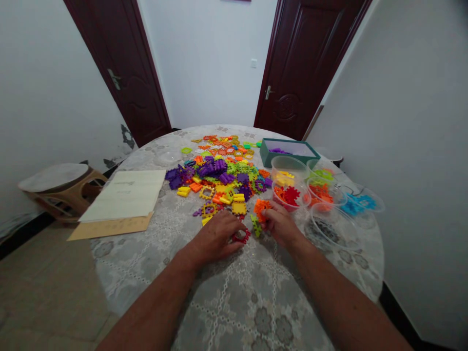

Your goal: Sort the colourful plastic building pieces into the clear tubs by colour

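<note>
Table [376, 263] with a curved rim, under a patterned grey cloth [226, 287]. Left grip [217, 234] palm down, curled narrowly around a red ring piece [246, 239], just short of the heap. Right grip [281, 222] close by, narrow too, pinching an orange piece [261, 209]; just beneath, a lime green piece [255, 225] tipped on edge, whether joined to the orange one or apart, cannot tell. Only a slim gap between the two grips.

Directly ahead, a broad heap of coloured pieces [219, 175], crowding the way forward and thinning toward the far rim. Clear tubs [290, 163] clustered along the right, tight against the right grip's side; grey bits [327, 231] in the nearest. Behind, a green box [268, 158] close to the far rim. White wall [420, 195] just beyond the right rim. At left, pale papers [124, 195] on a tan sheet [117, 228], one tan corner jutting past the rim toward a stool [58, 192]. Widest room for moving between the forearms and left toward the papers.
</note>
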`<state>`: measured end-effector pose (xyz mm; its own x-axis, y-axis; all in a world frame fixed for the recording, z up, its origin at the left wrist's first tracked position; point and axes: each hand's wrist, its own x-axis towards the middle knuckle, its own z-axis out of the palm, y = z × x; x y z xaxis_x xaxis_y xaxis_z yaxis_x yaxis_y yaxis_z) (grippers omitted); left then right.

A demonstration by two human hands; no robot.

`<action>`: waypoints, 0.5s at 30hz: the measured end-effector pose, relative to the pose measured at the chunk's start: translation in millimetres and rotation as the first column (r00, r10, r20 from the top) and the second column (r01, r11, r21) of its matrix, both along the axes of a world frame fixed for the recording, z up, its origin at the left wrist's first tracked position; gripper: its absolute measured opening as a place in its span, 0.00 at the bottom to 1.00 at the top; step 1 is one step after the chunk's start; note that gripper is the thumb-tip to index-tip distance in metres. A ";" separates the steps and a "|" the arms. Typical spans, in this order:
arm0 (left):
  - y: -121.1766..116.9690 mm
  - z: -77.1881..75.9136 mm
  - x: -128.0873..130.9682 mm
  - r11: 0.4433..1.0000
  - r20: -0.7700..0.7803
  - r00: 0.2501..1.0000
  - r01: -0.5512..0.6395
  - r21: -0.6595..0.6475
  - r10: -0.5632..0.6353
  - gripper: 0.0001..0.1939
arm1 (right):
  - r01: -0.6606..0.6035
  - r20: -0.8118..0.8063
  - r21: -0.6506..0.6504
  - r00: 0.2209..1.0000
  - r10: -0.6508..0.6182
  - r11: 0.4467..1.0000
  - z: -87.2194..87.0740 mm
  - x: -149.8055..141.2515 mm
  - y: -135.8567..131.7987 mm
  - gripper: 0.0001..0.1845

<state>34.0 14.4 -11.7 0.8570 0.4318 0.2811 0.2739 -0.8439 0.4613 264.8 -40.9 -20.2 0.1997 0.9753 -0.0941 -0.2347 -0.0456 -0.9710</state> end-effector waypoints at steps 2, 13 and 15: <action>-1.1 0.1 -1.0 0.998 -0.058 0.998 0.012 0.054 -0.009 0.09 | 0.005 -0.013 0.012 1.000 -0.005 1.000 1.0 -0.8 -0.3 0.08; 1.2 0.4 1.4 0.998 0.052 0.997 0.052 -0.040 -0.050 0.07 | 0.018 -0.031 -0.018 0.999 -0.019 1.000 -0.2 -1.2 1.6 0.09; 2.7 1.2 0.1 0.993 0.112 0.992 0.072 -0.099 -0.061 0.09 | 0.018 -0.055 -0.033 0.998 -0.020 0.999 1.2 -1.6 1.1 0.10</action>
<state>34.1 17.0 -10.6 0.8516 0.4061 0.3315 0.1622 -0.8055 0.5700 263.1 -39.7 -19.0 0.2119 0.9676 -0.1372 -0.2886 -0.0722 -0.9547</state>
